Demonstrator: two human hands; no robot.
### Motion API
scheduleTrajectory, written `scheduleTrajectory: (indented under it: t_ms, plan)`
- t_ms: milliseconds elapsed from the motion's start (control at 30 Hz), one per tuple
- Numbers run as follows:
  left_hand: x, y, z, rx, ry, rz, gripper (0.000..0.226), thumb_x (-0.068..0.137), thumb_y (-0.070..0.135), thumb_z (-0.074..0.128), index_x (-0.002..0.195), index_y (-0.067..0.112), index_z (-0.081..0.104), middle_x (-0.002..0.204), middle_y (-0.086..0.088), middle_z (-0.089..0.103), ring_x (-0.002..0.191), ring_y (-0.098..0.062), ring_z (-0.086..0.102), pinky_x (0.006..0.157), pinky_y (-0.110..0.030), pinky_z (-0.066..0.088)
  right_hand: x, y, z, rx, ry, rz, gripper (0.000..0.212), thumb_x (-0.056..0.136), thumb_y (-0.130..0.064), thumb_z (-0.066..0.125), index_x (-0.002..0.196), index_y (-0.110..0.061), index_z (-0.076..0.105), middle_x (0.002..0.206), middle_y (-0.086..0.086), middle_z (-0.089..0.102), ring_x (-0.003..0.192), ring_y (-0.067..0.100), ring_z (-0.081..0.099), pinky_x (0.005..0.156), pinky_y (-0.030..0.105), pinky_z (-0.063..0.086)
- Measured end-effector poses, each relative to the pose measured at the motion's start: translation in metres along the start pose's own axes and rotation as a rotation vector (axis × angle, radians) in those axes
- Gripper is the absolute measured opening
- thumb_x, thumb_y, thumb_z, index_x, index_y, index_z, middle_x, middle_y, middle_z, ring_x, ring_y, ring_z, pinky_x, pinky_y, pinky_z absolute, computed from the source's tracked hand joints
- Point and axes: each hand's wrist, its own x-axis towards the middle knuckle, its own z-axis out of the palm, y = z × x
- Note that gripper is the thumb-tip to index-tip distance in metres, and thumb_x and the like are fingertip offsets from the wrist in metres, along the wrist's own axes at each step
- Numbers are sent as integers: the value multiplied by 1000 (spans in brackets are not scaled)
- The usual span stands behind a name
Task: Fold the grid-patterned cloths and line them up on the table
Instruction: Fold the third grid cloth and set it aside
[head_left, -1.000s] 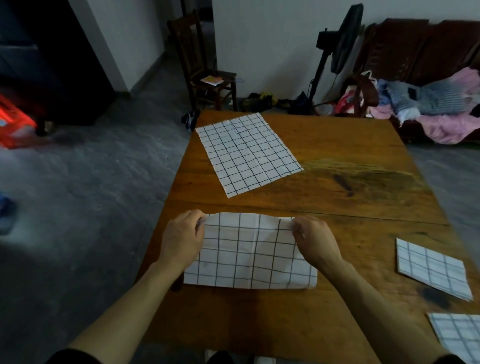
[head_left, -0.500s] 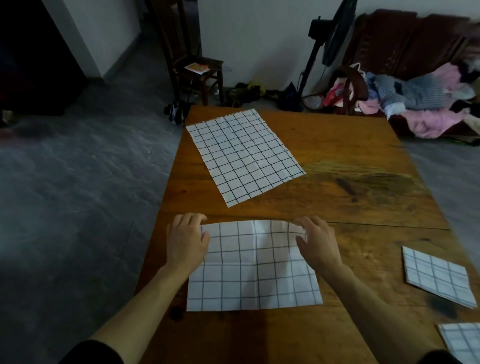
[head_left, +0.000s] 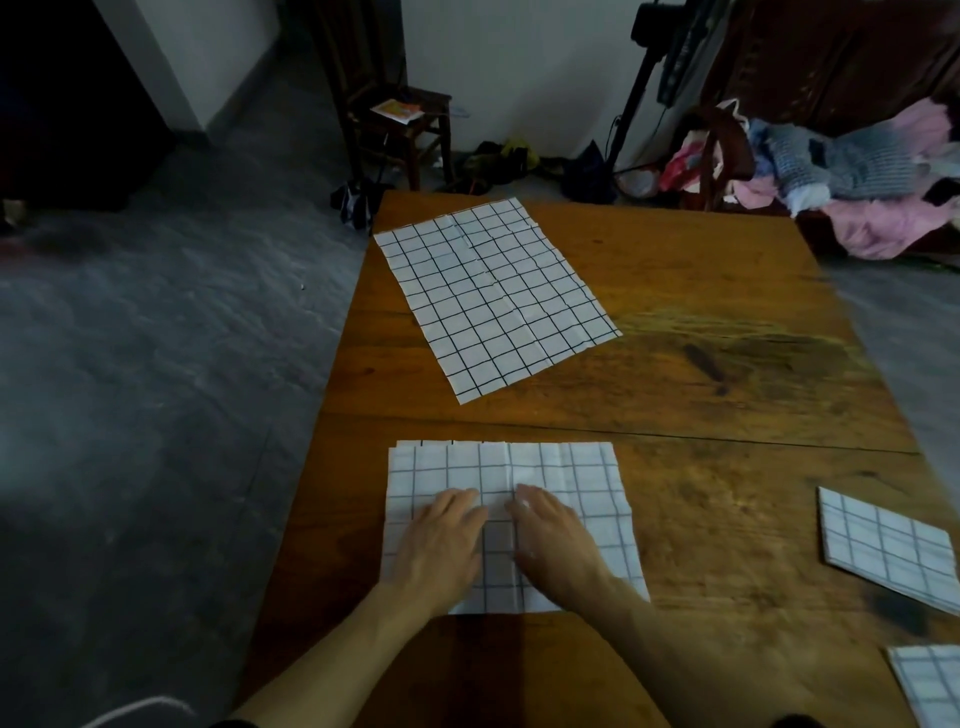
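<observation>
Head view: a half-folded white cloth with a dark grid pattern (head_left: 511, 512) is laid flat at the near left of the brown wooden table (head_left: 727, 415); the left hand (head_left: 441, 545) and the right hand (head_left: 558, 548) are pressed palm-down on it, side by side, fingers extended, nothing pinched; an unfolded grid-patterned cloth (head_left: 493, 296) is spread flat at the far left; a folded grid-patterned cloth (head_left: 888, 545) is seen at the right edge, and another folded cloth (head_left: 930, 680) is partly cut off at the near right corner.
</observation>
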Motion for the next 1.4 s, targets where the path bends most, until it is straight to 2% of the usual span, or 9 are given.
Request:
scheduleTrajectory:
  t_ms: [133, 233, 333, 467, 667, 800, 967, 1233, 1400]
  plan:
    - [-7, -7, 15, 4, -100, -5, 68, 97, 35, 55, 154, 27, 20, 164, 3, 6, 151, -20, 3, 121, -40, 12, -5, 13, 17, -86, -121, -70, 75, 88, -38, 63, 150, -31, 20, 160, -4, 11, 149, 17, 6, 120, 41, 11]
    - [-12, -20, 14, 3, -64, -62, 66, 98, 34, 52, 154, 26, 20, 164, 2, 7, 151, -20, 4, 122, -40, 14, -17, 40, 18, -80, -139, -6, 79, 87, -46, 61, 150, -36, 14, 162, -5, 5, 150, 20, 1, 121, 50, 20]
    - [-12, -30, 7, 15, -44, -150, 65, 98, 34, 52, 154, 25, 20, 164, 0, 8, 151, -21, 5, 121, -42, 14, -33, 65, 13, -116, -134, 56, 79, 87, -49, 57, 151, -34, 14, 162, -1, 0, 151, 24, -4, 121, 52, 19]
    - [-10, -27, 4, 30, -23, -198, 65, 97, 37, 50, 154, 21, 23, 163, -3, 11, 149, -23, 8, 120, -41, 17, -49, 71, 2, -37, -59, 169, 80, 91, -44, 59, 153, -26, 12, 162, 3, 0, 150, 25, -3, 120, 44, 16]
    - [-14, 16, 16, 24, -18, 2, 54, 97, 36, 54, 146, 23, 37, 158, 0, 23, 146, -20, 17, 119, -39, 21, -40, 48, 12, 24, -28, 109, 83, 90, -43, 62, 153, -29, 10, 163, -3, 2, 150, 20, 0, 120, 39, 9]
    - [-17, 29, 26, 20, -45, 6, 54, 95, 36, 56, 145, 24, 40, 156, 1, 26, 144, -19, 20, 117, -39, 24, -42, 40, 20, -27, -25, 60, 81, 87, -41, 67, 151, -29, 19, 161, -2, 7, 149, 19, 5, 112, 31, 1]
    - [-25, 14, 32, -2, -76, 18, 56, 95, 34, 55, 148, 27, 36, 160, 4, 21, 146, -18, 17, 119, -37, 20, -58, 66, 21, 17, -74, 115, 80, 89, -41, 64, 153, -31, 17, 163, -4, 1, 151, 20, -4, 120, 41, 9]
    - [-28, 2, 34, 4, -96, -5, 59, 94, 39, 55, 148, 32, 33, 161, 8, 18, 147, -16, 15, 119, -38, 21, -86, 110, 8, 33, -70, 165, 73, 88, -46, 63, 150, -35, 25, 162, -5, 10, 150, 19, 6, 119, 47, 26]
    - [-36, -8, 26, 50, -78, -50, 59, 93, 41, 57, 147, 30, 35, 161, 6, 21, 146, -17, 18, 118, -37, 24, -94, 119, -1, 77, -61, 196, 56, 96, -39, 52, 148, -37, 30, 162, -5, 12, 150, 19, 8, 119, 48, 21]
